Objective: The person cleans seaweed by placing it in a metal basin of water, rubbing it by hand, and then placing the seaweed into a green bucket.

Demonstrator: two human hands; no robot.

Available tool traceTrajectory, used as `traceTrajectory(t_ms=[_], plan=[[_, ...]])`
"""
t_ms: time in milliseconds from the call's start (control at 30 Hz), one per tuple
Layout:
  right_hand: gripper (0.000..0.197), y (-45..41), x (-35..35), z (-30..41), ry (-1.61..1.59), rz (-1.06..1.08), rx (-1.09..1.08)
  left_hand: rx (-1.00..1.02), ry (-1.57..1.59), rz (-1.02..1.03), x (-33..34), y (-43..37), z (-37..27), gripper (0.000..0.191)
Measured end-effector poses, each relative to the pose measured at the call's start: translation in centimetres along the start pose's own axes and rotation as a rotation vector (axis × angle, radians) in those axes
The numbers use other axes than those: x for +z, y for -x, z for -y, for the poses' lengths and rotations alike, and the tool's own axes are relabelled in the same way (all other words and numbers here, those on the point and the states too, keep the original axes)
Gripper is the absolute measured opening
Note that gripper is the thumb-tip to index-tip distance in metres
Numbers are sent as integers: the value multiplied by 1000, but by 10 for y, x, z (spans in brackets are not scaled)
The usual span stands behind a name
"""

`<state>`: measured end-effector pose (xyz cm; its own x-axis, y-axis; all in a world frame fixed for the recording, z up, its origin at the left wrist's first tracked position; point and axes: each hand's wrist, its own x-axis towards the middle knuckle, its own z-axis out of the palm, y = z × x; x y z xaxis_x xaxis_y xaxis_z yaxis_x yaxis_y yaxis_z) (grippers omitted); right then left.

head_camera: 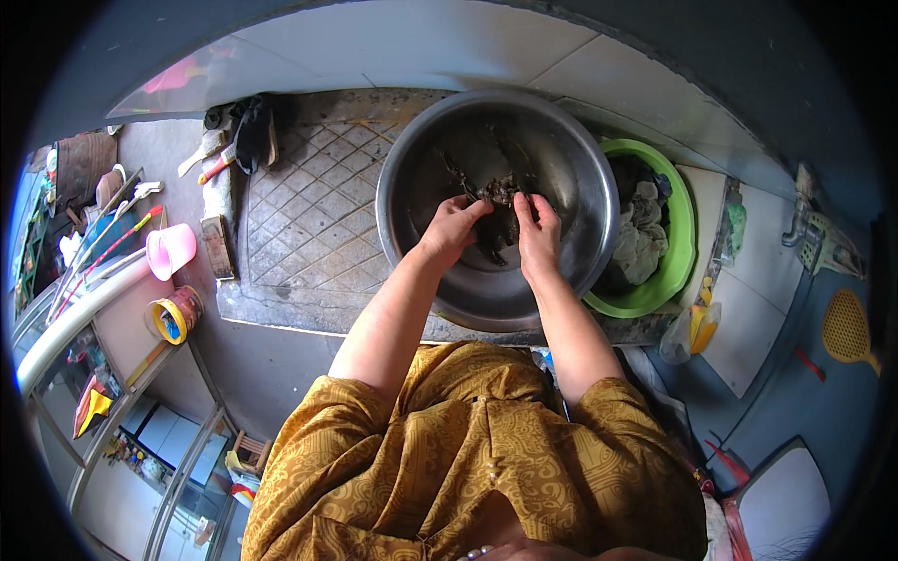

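Note:
A wide metal basin (589, 231) stands on a stone washing slab, with dark, stringy, wet material (499, 189) inside it, perhaps plant matter or mushrooms. My left hand (452, 228) pinches the left side of this dark clump between thumb and fingers. On the clump's right side, my right hand (539, 228) also grips it with thumb and fingertips. Both hands are inside the basin, close together but apart. More dark strands hang below and between the hands. The basin's floor is dim, and its contents are hard to make out exactly.
A green plastic basin (684, 245) holding crumpled cloth touches the metal one's right side. The slab's grooved surface (316, 203) extends left, with brushes (217, 165) and a dark cloth (255, 137) at its far corner. A faucet (796, 228) is on the right; a pink scoop (170, 251) is at left.

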<state>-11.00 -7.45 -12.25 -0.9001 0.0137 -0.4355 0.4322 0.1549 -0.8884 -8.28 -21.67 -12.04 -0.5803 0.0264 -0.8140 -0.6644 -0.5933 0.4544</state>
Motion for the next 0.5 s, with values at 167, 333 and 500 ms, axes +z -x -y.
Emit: traceTrajectory(t_ms=[167, 333, 500], plan=[[29, 7, 6, 3, -125, -128, 73, -88, 94, 96, -6, 3, -5, 25], [23, 10, 4, 9, -199, -149, -32, 3, 141, 113, 6, 17, -17, 21], [25, 13, 5, 14, -139, -136, -80, 44, 201, 97, -6, -1, -5, 17]])
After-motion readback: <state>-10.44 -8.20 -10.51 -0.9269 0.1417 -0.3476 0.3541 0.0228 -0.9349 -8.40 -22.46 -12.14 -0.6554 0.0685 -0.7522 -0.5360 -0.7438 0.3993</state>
